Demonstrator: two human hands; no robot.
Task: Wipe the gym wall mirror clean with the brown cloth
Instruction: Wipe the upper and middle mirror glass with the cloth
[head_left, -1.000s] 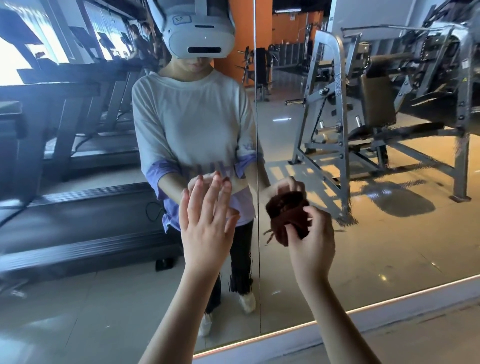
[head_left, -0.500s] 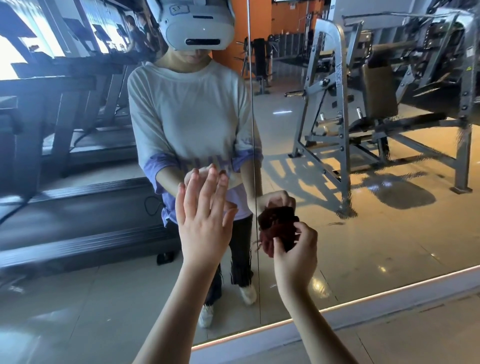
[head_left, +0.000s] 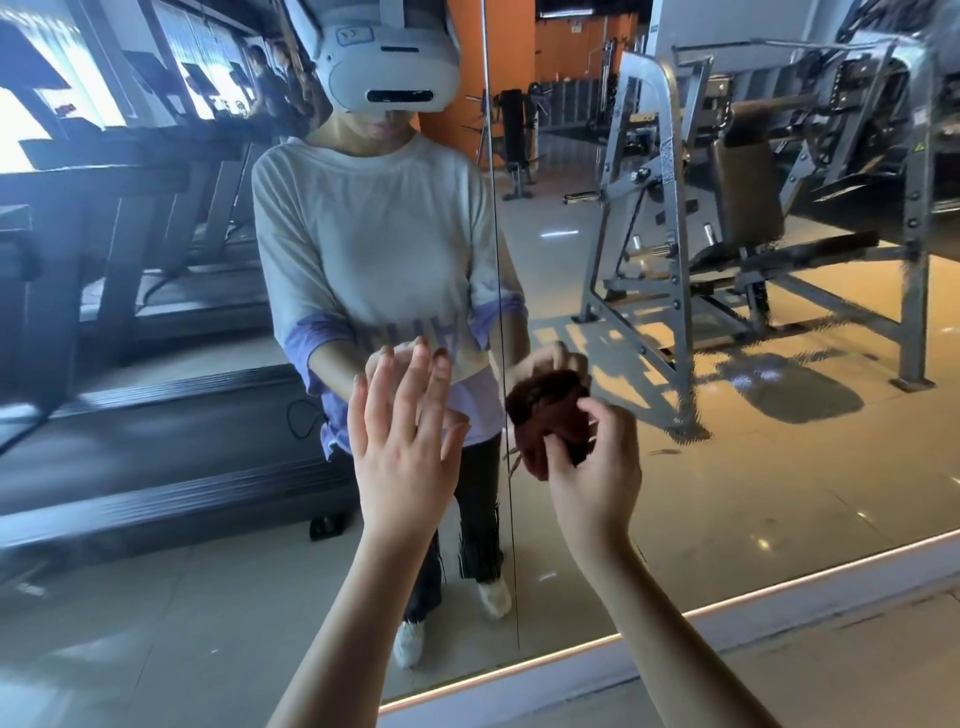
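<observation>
Brown cloth (head_left: 545, 415), just one, bunched in right hand (head_left: 597, 483); left hand (head_left: 405, 452) spread.

Two grips are showing: the right grip (head_left: 597, 478) is holding one cloth (head_left: 545, 410), the left grip (head_left: 405, 457) is spreading flat beside it. Beyond them one mirror (head_left: 779, 493) is showing two panels and one seam (head_left: 516, 613).

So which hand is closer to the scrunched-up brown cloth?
Right. The right hand grips the scrunched-up brown cloth; the left hand is raised flat to the cloth's left, not touching it.
</observation>
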